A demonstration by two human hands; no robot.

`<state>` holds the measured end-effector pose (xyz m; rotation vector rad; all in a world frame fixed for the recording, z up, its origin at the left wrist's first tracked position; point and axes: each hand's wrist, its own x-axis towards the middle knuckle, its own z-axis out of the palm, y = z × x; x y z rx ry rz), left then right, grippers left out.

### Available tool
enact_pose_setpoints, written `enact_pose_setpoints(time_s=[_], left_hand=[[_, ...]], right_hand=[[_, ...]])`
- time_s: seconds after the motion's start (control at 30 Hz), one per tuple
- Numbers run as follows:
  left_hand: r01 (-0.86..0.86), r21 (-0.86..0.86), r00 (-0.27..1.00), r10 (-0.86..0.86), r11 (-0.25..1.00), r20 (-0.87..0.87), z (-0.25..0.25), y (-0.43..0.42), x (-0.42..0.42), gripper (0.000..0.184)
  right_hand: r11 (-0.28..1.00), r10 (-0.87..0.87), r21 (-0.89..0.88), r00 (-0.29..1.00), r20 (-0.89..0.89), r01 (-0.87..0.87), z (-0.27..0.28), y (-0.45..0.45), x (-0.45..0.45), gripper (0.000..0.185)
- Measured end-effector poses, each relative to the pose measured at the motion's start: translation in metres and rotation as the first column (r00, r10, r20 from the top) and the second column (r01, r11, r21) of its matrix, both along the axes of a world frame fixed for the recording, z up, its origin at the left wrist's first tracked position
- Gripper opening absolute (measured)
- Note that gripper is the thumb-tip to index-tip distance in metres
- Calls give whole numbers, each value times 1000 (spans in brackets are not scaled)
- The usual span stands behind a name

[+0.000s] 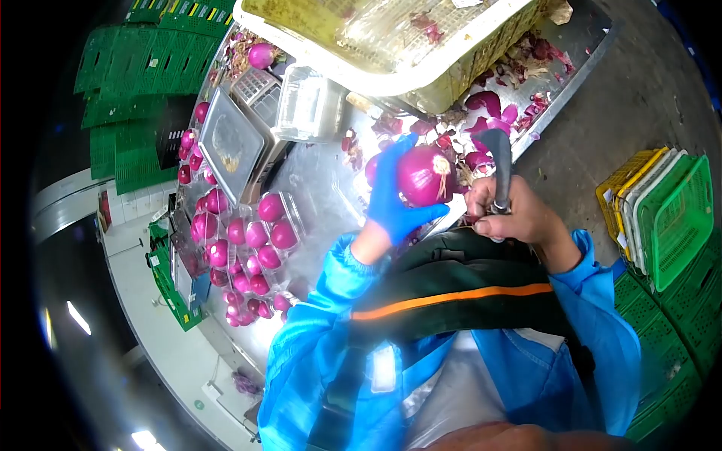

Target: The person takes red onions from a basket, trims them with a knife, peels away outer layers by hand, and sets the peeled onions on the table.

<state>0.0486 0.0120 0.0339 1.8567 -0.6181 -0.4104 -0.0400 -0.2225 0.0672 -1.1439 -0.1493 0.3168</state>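
Note:
My left hand (392, 194), in a blue glove, is closed round the side of a large peeled red onion (425, 177), its root end turned toward my right hand. My bare right hand (515, 214) grips a knife by its dark handle (498, 161), which sticks up past the fingers. A pale, blade-like strip (449, 216) shows between the hands, just below the onion. Part of another purple onion (371, 170) peeks out behind my left hand. Loose onion skins (492, 113) lie on the metal table beyond the hands.
A large yellowish crate (444, 94) stands at the table's far side. On the left are a scale (233, 146), clear plastic tubs (310, 104) and several packs of red onions (256, 233). Stacked crates (681, 222) stand right of me, green ones (124, 68) at far left.

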Motion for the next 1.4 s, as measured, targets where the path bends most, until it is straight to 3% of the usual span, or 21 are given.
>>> enact_pose_setpoints(time_s=[0.07, 0.13, 0.17, 0.2, 0.3, 0.4, 0.43, 0.6, 0.7, 0.77, 0.8, 0.97, 1.0, 1.07, 1.13, 1.2, 1.3, 1.4], left_hand=[[-34, -22, 999, 34, 999, 24, -20, 9, 5, 113], [-44, -111, 992, 30, 993, -121, -13, 5, 5, 109], [-56, -155, 978, 23, 986, -207, -5, 0, 5, 109], [-72, -195, 956, 12, 978, -293, -1, -2, 4, 108], [-131, -138, 947, 83, 982, -310, -7, -4, 0, 107], [-128, -60, 991, 124, 990, -57, -11, -11, -5, 107], [-138, -24, 990, 137, 990, -39, -13, -10, -6, 106], [-141, 73, 989, 137, 987, 62, -14, -8, -6, 104], [-117, -56, 988, 111, 992, -107, -13, -6, -6, 102], [-116, -31, 968, 106, 993, -229, -2, -4, -6, 101], [-112, -20, 952, 102, 993, -289, 4, -4, -6, 100], [-142, -131, 815, 41, 981, -578, 11, -2, -3, 94], [-147, -149, 782, 23, 978, -622, 13, -3, -2, 92], [-108, -163, 807, -9, 981, -591, 16, -8, -3, 91], [-46, -144, 854, -36, 988, -519, 17, -12, -5, 90], [28, -86, 915, -61, 996, -400, 17, -14, -8, 90], [36, -94, 909, -71, 995, -411, 13, -8, -8, 92], [1, -154, 905, -67, 988, -420, 13, -7, -6, 92]], right_hand=[[977, -173, -133, 984, -32, 167, -2, -1, 2, 21], [829, -361, -476, 931, -53, 294, -12, 1, 8, 38], [755, -430, -550, 903, -4, 357, -31, 9, 5, 52], [732, -404, -583, 914, 46, 353, -29, 12, 4, 53], [642, -348, -672, 921, 173, 369, -16, 26, 5, 53], [518, -346, -741, 897, 274, 427, -17, 37, 6, 47], [492, -367, -705, 856, 364, 511, -24, 41, 7, 39], [369, -287, -706, 796, 532, 605, -33, 42, 10, 25], [255, -298, -779, 813, 500, 573, -41, 35, 12, 24], [131, -342, -838, 818, 463, 529, -52, 23, 17, 19], [81, -316, -803, 779, 542, 591, -58, 15, 17, 26], [154, -314, -867, 856, 411, 474, -50, 15, 3, 34], [244, -324, -828, 847, 422, 505, -39, 15, 3, 37], [418, -350, -720, 830, 435, 554, -15, 23, 5, 43], [429, -282, -687, 809, 516, 587, -11, 31, 8, 43], [377, -199, -688, 779, 594, 621, -20, 36, 13, 31], [228, -181, -698, 734, 655, 679, -35, 30, 21, 18], [137, -317, -768, 762, 565, 626, -54, 13, 16, 17]])
